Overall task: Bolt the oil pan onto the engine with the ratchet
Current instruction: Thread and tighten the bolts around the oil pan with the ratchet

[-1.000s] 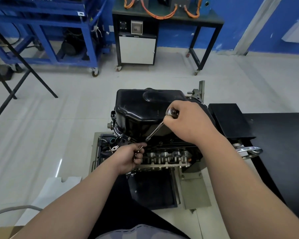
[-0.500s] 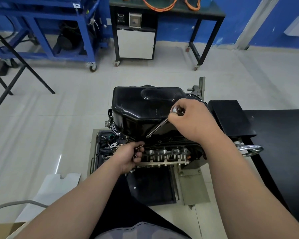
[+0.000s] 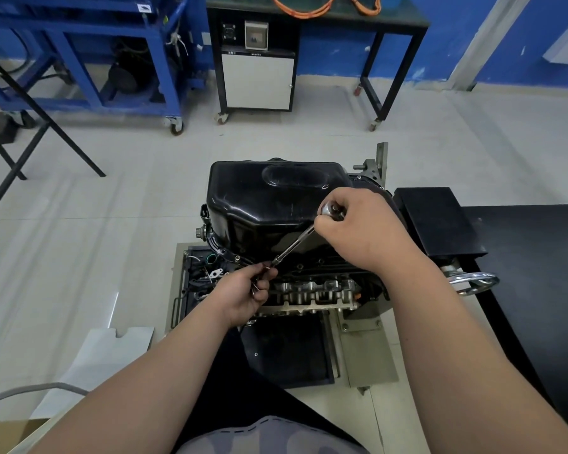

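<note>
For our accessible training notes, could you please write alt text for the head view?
A person's right hand grips the top of a ratchet whose shaft slants down to the rim of a black oil pan on an engine, where the left hand pinches its lower end.

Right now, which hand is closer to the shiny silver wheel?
Right. The right hand grips the ratchet at its top, just left of the silver wheel. The left hand pinches its lower tip, farther left.
</note>
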A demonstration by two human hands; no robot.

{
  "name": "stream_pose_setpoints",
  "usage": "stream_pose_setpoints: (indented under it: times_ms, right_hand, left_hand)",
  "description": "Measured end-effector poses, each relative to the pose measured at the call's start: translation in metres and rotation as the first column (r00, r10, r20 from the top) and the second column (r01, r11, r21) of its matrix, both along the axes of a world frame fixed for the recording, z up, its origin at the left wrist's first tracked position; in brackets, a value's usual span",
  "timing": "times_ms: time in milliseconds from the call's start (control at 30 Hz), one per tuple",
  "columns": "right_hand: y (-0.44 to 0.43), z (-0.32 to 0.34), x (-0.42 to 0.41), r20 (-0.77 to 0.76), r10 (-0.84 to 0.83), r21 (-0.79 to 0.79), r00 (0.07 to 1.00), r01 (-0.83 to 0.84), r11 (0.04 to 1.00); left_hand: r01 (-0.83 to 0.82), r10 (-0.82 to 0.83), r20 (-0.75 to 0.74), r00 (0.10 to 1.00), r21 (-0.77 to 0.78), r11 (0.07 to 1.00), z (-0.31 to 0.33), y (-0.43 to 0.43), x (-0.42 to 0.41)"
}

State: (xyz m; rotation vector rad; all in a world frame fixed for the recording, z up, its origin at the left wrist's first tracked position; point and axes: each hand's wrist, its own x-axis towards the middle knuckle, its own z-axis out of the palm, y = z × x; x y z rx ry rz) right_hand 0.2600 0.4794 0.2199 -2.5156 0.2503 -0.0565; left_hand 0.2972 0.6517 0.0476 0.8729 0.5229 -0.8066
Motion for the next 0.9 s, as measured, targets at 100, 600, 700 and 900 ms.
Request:
stream_pose_setpoints:
  times_ms: [100,600,700,900]
  right_hand:
    - [0.000,0.001,0.000,-0.003,0.007,-0.003,1.000,-0.007,1.000]
    - [0.002,-0.005,0.006,0.005,0.026,-0.020,1.000,-0.025,0.999]
    - [0.001,-0.006,0.006,0.002,0.029,-0.029,1.000,-0.029,0.999]
    - [-0.002,-0.006,0.006,0.022,0.009,-0.023,1.000,-0.009,1.000]
  left_hand:
    - [0.000,-0.001,0.052,0.999,0.030,1.000,-0.003,-0.001,0.001]
    - [-0.078,-0.032,0.299,0.954,0.350,0.934,-0.017,-0.008,-0.001]
    - [-0.125,-0.036,0.354,0.934,0.423,0.897,-0.020,-0.011,-0.004]
    - [-0.189,-0.055,0.421,0.905,0.517,0.835,-0.028,-0.011,-0.006]
